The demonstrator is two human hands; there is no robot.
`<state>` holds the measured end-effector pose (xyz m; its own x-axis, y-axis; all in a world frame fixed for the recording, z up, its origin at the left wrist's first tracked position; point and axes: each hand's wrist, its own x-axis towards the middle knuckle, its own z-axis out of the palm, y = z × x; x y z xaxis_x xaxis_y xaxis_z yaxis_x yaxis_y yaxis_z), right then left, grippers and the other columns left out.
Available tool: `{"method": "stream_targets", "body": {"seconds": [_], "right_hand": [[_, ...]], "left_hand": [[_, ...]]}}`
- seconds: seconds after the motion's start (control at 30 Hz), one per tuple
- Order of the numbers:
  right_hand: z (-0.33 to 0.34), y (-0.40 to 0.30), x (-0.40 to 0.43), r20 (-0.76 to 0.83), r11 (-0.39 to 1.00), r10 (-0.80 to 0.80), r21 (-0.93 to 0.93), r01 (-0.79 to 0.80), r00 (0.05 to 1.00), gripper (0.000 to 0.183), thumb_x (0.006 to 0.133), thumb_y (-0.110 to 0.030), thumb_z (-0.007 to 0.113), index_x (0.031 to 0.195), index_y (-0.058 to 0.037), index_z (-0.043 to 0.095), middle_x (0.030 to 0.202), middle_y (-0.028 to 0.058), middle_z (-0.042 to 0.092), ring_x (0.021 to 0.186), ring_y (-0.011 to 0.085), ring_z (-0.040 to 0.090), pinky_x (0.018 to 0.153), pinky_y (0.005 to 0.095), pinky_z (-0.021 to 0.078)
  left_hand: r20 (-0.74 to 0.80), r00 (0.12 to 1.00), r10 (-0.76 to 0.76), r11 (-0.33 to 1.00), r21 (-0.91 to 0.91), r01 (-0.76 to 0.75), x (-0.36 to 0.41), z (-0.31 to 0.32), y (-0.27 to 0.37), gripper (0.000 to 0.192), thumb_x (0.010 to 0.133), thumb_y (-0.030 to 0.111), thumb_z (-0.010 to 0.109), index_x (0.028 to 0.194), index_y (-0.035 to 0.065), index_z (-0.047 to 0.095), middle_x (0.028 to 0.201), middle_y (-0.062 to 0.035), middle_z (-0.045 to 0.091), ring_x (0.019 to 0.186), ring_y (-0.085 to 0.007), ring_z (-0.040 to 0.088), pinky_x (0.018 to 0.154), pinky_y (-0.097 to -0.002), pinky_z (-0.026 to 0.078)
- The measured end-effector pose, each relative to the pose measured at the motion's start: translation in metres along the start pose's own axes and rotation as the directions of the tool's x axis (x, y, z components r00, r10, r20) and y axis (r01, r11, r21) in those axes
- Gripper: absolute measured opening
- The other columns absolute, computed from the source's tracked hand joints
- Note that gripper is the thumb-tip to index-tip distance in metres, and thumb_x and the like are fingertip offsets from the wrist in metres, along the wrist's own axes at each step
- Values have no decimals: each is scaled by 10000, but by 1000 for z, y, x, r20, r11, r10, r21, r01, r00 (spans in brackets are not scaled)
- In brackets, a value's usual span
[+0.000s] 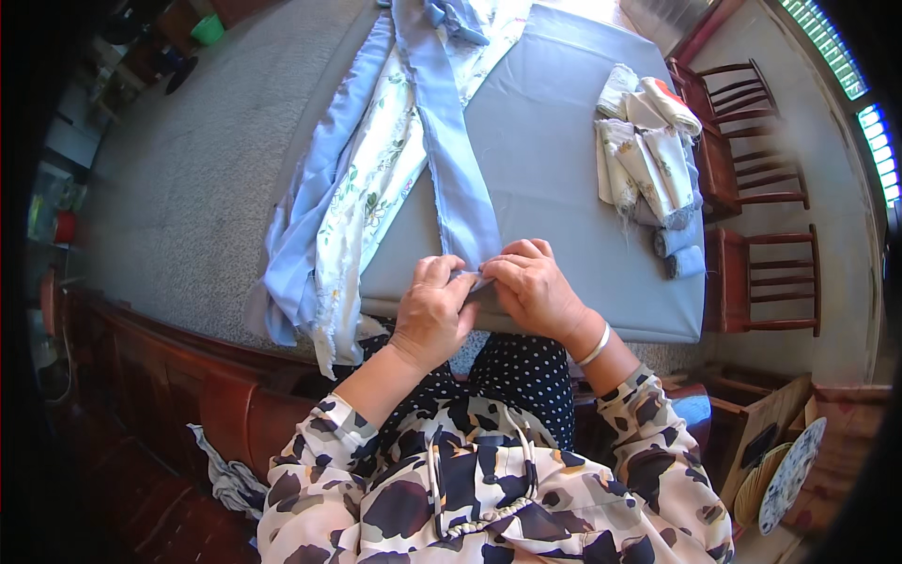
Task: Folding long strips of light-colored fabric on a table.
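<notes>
A long blue fabric strip (454, 141) with frayed edges runs down the grey-covered table (557, 176) to its near edge. My left hand (437, 303) and my right hand (532, 282) pinch the strip's near end between fingers and thumbs, where it is folded or rolled. To the left, more blue fabric (328, 169) and white floral fabric (373, 183) lie lengthwise and hang over the table's near left corner. Several rolled fabric strips (652, 151), white, floral and blue, are piled at the table's right side.
Wooden chairs (764, 282) stand along the table's right side. A dark red wooden bench (225, 416) is behind and left of me, with a crumpled cloth (229, 476) on it. Round fans or discs (793, 472) lean at the lower right. A green bin (208, 29) is far left.
</notes>
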<state>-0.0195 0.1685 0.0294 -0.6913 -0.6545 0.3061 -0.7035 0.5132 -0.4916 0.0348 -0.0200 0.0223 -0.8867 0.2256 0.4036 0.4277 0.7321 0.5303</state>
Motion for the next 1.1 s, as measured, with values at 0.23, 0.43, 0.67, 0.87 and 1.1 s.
{"method": "stream_targets", "body": {"seconds": [0.23,0.43,0.67,0.87,1.1], "right_hand": [[1,3,2,51,997,76,-11,-75,996,263,753,-72,668,1014,-46,653,1028,104,651,1012,290,592,935,405,418],[-5,-6,4,-123,990,-65,-129,49,990,501,697,-105,723,1183,-64,608,1154,137,578,1078,334,535,962,447,404],[20,4,3,-117,983,-59,-182,37,991,174,785,-103,656,958,-106,665,1079,47,611,1063,277,551,983,436,382],[17,10,11,-127,997,-1,-73,-8,992,91,804,-60,647,887,-83,676,1005,31,639,984,243,572,942,386,397],[9,16,19,-5,997,64,-42,-64,998,74,811,-69,668,884,-77,675,1001,30,648,961,244,574,910,374,403]], "left_hand": [[51,993,-103,994,-28,104,2,8,-18,86,872,134,636,866,49,640,853,-141,607,861,-355,587,770,-442,495],[144,965,-219,968,-90,233,15,-1,-25,90,881,128,619,870,41,642,821,-182,657,817,-386,638,748,-477,503],[253,877,-409,887,-113,447,32,-6,-22,77,877,118,618,875,45,641,812,-203,685,800,-392,663,733,-477,517],[24,951,-309,951,36,309,17,-1,-27,158,781,98,728,918,47,669,960,-158,667,876,-324,645,784,-409,512],[-38,999,-3,1000,2,4,12,3,-19,216,754,84,726,966,56,701,999,-55,639,1007,-271,564,887,-427,464]]}}
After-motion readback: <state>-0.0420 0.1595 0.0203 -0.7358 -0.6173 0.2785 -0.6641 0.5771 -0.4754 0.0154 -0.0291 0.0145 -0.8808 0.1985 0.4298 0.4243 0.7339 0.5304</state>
